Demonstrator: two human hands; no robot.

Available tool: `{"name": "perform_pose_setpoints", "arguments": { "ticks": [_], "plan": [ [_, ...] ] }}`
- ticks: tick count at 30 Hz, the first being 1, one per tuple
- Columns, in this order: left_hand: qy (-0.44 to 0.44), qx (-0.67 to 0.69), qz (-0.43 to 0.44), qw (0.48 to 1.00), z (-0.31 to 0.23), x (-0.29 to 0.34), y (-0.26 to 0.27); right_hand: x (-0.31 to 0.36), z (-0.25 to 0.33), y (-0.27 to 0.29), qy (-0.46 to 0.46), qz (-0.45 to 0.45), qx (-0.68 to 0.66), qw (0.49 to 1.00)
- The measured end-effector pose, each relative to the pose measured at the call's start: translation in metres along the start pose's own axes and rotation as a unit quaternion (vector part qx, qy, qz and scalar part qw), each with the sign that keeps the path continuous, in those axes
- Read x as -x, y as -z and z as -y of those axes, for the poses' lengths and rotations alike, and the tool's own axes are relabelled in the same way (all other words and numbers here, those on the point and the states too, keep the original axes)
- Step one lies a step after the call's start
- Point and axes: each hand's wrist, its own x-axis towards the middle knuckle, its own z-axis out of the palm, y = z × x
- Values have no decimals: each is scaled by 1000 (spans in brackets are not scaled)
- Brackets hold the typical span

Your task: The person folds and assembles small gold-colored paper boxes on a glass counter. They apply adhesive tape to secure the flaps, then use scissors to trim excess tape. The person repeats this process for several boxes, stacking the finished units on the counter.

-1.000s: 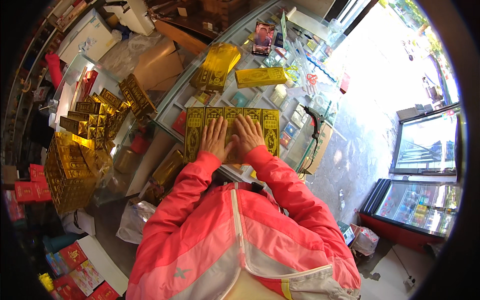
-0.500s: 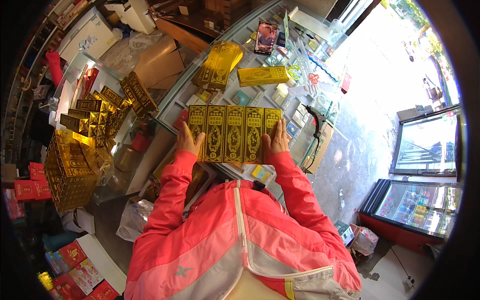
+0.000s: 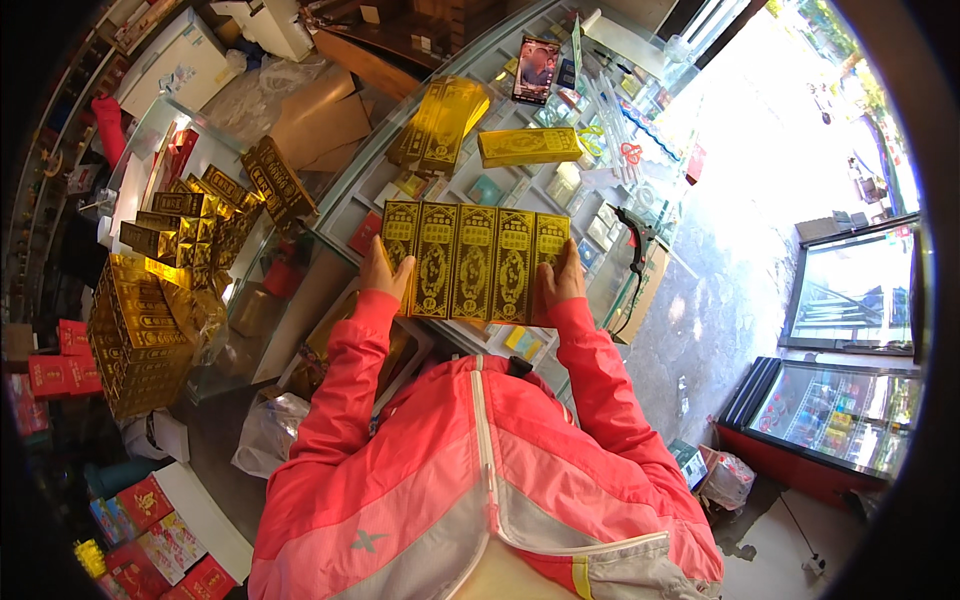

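Several tall gold boxes (image 3: pixel 474 262) with dark printed patterns stand side by side in a row before me, above the glass counter (image 3: pixel 345 215). At the row's left end, my left hand (image 3: pixel 384 275) presses in with its thumb on the front. My right hand (image 3: pixel 560 278) grips the opposite end, so the row is squeezed between both palms. A narrow gap shows beside the rightmost box. Beyond the row, one flat gold box (image 3: pixel 528 147) lies on the glass, with a stack of gold boxes (image 3: pixel 440 122) to its left.
More gold boxes (image 3: pixel 180 235) are piled on the left counter, above a large gold carton (image 3: pixel 140 340). A phone (image 3: pixel 536 70), orange-handled scissors (image 3: pixel 630 153) and a black curved stand (image 3: pixel 634 245) rest on the glass. A glass-topped freezer (image 3: pixel 830 410) stands at right.
Both hands have shifted slightly right and away from me with the row of gold boxes. The row now tilts a little, its right end lower.
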Motion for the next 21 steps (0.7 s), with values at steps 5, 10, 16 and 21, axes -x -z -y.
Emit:
{"name": "perform_pose_setpoints", "arguments": {
  "ticks": [5, 10, 16, 21],
  "plan": [
    [-11, -2, 1, 1000, 4, -3, 1, 7, -2, 3, -37, 12, -13, 999],
    [-1, 81, -7, 997, 1, -6, 7, 9, 1, 9, -56, -8, -127, 990],
    [13, 222, 24, 975, -7, -14, 32, 7, 25, 37, -85, 32, -452, 887],
    [7, 321, 12, 947, -34, -24, 39, -18, 22, 100, -125, 19, -480, 868]
  ]
}}
